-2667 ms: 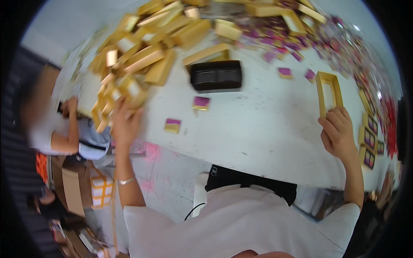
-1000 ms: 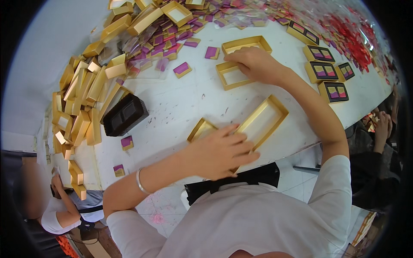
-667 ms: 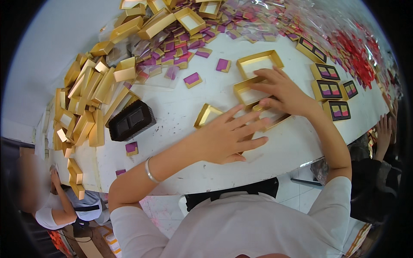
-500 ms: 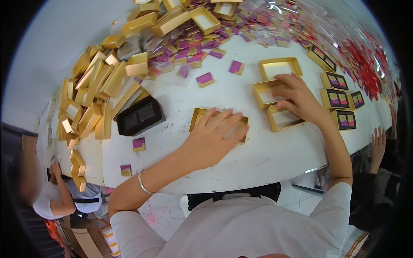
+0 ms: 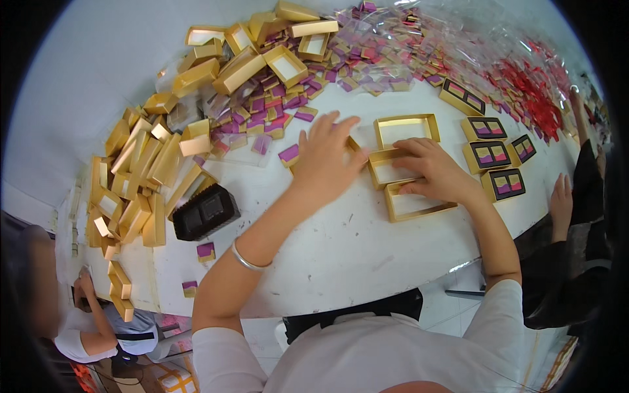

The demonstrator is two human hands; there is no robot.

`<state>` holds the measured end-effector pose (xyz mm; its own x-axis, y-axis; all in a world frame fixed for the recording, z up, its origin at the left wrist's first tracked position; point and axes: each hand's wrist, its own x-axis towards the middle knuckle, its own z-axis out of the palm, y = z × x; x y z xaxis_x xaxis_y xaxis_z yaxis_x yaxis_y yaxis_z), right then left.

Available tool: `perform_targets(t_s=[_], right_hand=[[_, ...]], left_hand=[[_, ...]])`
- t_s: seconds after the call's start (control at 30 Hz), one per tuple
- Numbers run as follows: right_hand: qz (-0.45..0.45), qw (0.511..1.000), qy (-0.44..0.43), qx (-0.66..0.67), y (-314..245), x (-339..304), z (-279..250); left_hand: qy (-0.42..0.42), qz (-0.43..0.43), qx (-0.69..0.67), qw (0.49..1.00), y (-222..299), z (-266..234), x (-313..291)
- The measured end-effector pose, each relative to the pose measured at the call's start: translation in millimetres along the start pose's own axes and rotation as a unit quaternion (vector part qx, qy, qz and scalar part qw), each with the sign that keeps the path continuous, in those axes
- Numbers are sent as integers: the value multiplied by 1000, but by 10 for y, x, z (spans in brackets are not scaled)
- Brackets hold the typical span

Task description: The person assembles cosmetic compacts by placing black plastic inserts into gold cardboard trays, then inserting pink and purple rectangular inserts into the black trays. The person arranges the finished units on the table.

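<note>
The left hand (image 5: 324,160) lies palm down with its fingers spread wide and flat, covering most of a gold box tray (image 5: 354,145) of which only a corner shows past the fingertips. Just beside its thumb sits a small purple and gold packet (image 5: 288,154). A silver bangle (image 5: 246,259) circles the left wrist.

The right hand (image 5: 436,171) rests with fingers slightly apart and curled, fingertips pressing on the rim of the middle empty gold tray (image 5: 386,171). This tray sits between two others: a far empty gold tray (image 5: 406,130) and a near empty gold tray (image 5: 413,204) partly under the palm. The three form a close column, nearly touching, each with its long axis running left to right and its open side up.

To the right, well clear of the hand, four filled gold boxes (image 5: 495,157) stand in a loose cluster near the table's right edge. Bare white table (image 5: 341,255) opens between the forearms and the near edge. To the left, a black plastic insert (image 5: 206,213) lies tilted, and beyond it a large heap of gold boxes (image 5: 144,164) crowds the left edge. Purple packets (image 5: 275,111) and red packets (image 5: 524,72) are scattered along the far side. Another person's hand (image 5: 560,196) rests at the right edge.
</note>
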<state>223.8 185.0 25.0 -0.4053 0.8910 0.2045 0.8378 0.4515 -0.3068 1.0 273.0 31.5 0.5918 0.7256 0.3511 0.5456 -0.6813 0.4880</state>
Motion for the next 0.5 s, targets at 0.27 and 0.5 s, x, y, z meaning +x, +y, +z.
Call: perform_targets(t_s=[0.27,0.5], right_hand=[[-21,1000,16,11,-48,4,-18],[-47,998,46,-6,-27,4,76]], left_hand=[[53,-10,250,967,-1054,-166,1110],[65,59,378,922,-965,-641,1175]])
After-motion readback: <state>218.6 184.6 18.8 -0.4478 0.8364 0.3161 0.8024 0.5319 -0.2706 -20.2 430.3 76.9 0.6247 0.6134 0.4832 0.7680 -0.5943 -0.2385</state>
